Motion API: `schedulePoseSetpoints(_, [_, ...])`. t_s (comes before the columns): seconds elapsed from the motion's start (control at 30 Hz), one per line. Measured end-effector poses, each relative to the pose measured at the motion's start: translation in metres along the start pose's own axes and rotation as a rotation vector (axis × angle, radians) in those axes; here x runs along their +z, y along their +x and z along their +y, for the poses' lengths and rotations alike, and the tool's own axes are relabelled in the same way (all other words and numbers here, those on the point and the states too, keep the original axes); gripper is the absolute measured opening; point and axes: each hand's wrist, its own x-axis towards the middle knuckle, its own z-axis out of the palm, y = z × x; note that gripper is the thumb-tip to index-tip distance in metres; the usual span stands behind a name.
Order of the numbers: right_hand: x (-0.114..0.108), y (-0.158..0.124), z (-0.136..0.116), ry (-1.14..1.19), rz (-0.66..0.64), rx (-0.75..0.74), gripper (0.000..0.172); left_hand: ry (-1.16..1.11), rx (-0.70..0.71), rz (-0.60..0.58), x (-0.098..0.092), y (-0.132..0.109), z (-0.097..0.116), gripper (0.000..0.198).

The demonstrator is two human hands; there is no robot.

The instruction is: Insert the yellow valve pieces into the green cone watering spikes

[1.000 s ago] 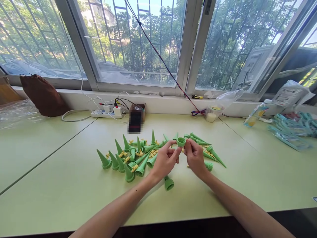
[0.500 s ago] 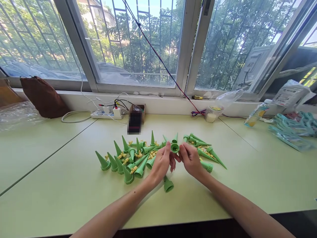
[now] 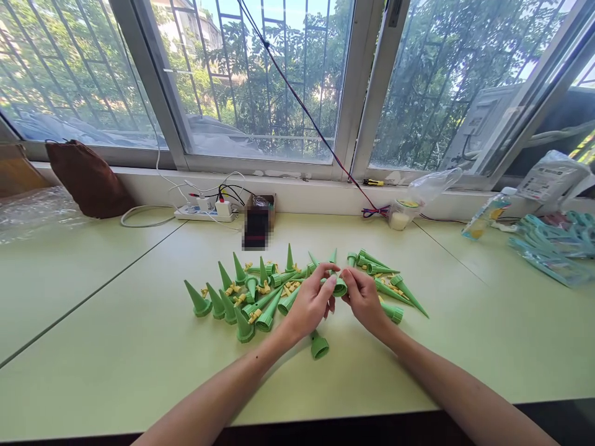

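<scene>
My left hand (image 3: 312, 300) is closed around a green plastic plant-watering spike (image 3: 341, 287), its wide threaded opening turned down and to the right. My right hand (image 3: 364, 296) pinches right beside the spike's rim; what lies between its fingertips is hidden. Under and around both hands are several more green spikes (image 3: 267, 316), some upright on their wide ends, others on their sides. Small yellow plastic valves (image 3: 254, 316) lie scattered among them. One spike (image 3: 320, 347) rests below my left wrist, nearer the front edge.
Along the back of the table are a power strip (image 3: 204, 214) with plugs, a small box (image 3: 267, 207), a jar (image 3: 400, 215) and a bottle (image 3: 488, 214). A brown bag (image 3: 90, 179) sits back left, and bagged light-green items (image 3: 553, 248) lie at right.
The held spike has tipped, so its opening faces downward rather than toward me. My left fingers have shifted over its top. The whole view has moved slightly.
</scene>
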Motion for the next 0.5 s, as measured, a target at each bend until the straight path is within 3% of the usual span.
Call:
schedulePoseSetpoints(0.23, [0.0005, 0.0004, -0.0059, 0.014, 0.020, 0.040, 0.042, 0.139, 0.094, 0.017, 0.0011, -0.0035, 0.0044, 0.037])
schedulePoseSetpoints(0.33, [-0.0001, 0.0004, -0.0037, -0.006, 0.063, 0.032, 0.042, 0.098, 0.057, 0.060, 0.0031, -0.0016, 0.0037, 0.043])
schedulePoseSetpoints(0.5, [-0.0023, 0.0019, 0.0009, -0.089, 0.127, -0.017, 0.041, 0.107, -0.019, 0.048, 0.0038, 0.0019, -0.0022, 0.036])
